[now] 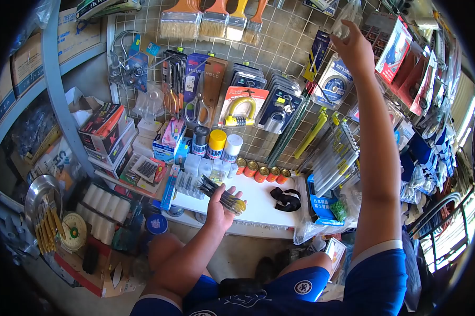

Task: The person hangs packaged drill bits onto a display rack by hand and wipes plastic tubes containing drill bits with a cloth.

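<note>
Black packets [231,201] sit gripped in the left hand [217,213] near the white shelf [258,203]; a loosened hold could spill them. Whether the raised right hand [356,50] grips the clear bag [349,12], I cannot tell.

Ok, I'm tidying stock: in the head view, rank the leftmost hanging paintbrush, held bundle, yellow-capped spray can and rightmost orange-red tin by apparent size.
1. Paintbrush
2. Held bundle
3. Spray can
4. Tin
</note>
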{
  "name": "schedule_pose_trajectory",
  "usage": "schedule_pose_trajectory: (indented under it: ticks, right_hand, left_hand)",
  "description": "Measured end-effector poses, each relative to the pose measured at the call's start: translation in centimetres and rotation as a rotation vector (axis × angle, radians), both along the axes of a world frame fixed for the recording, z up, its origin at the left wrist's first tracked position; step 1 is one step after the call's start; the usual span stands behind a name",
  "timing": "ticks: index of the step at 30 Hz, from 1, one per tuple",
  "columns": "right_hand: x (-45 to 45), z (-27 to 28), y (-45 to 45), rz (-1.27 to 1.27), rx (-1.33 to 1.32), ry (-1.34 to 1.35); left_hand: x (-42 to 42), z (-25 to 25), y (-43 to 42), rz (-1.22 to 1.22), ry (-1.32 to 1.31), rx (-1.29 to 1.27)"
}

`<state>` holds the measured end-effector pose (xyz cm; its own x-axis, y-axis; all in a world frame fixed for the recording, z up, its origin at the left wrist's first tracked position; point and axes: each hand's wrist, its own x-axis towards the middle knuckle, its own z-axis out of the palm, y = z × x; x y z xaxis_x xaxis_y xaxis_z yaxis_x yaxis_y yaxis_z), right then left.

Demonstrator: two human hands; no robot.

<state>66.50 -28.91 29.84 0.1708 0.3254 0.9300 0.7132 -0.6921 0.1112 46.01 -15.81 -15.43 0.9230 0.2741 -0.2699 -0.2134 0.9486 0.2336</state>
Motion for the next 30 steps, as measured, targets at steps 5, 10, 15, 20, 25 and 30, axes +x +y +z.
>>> schedule_pose_trajectory:
  ticks: [5, 10, 15, 20, 25, 30]
  right_hand:
    - [-11.5, -14.5, -0.1, 0.266, -0.270, 0.480]
    - [-16.4, -29.5, 0.2, 0.584, -0.784, 0.999]
    - [-15.4, -31.4, -0.2, 0.711, -0.577, 1.309]
    - [-14.1, -31.8, -0.9, 0.832, -0.532, 1.369]
    - [-14.3, -30.5, -2.2, 0.814, -0.456, 1.415]
    - [-15.2, -30.9, -2.5, 0.778, -0.416, 1.500]
  left_hand:
    - [-0.2, -0.2, 0.4, 0.080, -0.042, 0.117]
    - [-0.4, 0.1, 0.7, 0.109, -0.186, 0.139]
    - [-1.3, 2.3, -0.4, 0.185, -0.181, 0.227]
    - [-1.8, 2.2, -0.3, 0.142, -0.197, 0.380]
    - [-2.6, 3.9, -0.6, 0.155, -0.238, 0.393]
    - [-2.7, 3.9, -1.0, 0.141, -0.252, 0.402]
